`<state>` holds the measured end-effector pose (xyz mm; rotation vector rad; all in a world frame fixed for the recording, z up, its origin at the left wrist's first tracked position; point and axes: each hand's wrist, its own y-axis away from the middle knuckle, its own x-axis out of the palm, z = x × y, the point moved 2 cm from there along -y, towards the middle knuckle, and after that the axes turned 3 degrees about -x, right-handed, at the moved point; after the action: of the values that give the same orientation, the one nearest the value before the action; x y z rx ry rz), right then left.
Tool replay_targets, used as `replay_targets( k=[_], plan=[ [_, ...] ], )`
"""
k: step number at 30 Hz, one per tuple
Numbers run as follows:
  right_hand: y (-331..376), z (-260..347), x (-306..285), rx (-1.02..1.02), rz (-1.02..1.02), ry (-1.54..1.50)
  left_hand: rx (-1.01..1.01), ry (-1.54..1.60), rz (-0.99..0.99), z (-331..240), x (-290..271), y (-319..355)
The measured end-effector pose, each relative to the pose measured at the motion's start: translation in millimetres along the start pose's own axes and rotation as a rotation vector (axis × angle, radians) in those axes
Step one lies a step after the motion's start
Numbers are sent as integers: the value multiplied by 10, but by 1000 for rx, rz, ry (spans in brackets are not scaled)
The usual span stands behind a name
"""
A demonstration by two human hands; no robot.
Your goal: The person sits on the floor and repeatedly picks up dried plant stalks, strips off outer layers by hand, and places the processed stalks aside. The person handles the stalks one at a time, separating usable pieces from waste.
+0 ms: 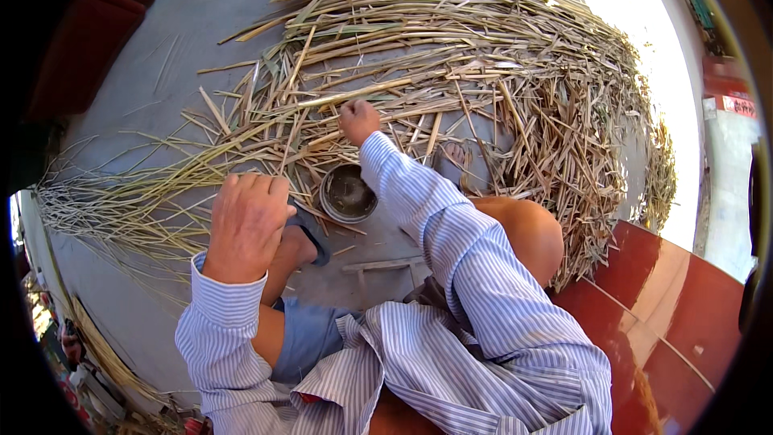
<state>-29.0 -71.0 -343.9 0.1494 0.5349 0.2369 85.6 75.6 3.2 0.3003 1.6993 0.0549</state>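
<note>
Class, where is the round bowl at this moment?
In the head view, the round bowl sits on the grey floor, just left of centre, below the right hand and right of the left hand.

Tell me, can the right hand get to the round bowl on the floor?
Probably yes. The right hand looks near the bowl, just past it, and nothing seems to cover its open top, though the hand's height is hard to tell.
</note>
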Motion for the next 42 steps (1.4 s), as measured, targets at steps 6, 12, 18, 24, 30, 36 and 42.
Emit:
replay_targets(
  k=[6,12,18,24,30,36,42],
  plan=[
    [-854,-1548,-829,166,-37,60,30,32,115,-151,31,-195],
    [-1133,-1171,-696,710,-93,-723,-39,71,188,-164,182,-287],
    [-1309,-1105,-688,901,-235,-957,-7,80,207,-193,206,-447],
    [-871,-105,-1049,576,-215,-1230,-7,-51,-126,-72,170,-548],
    [91,1530,-1316,201,204,-1325,-4,-249,-513,-31,-222,-716],
    [576,2141,-1799,114,362,-1242,-30,-104,-428,15,-335,-813],
    [430,1991,-2530,164,201,-1230,25,-16,-584,-154,-574,-751]
  ],
)
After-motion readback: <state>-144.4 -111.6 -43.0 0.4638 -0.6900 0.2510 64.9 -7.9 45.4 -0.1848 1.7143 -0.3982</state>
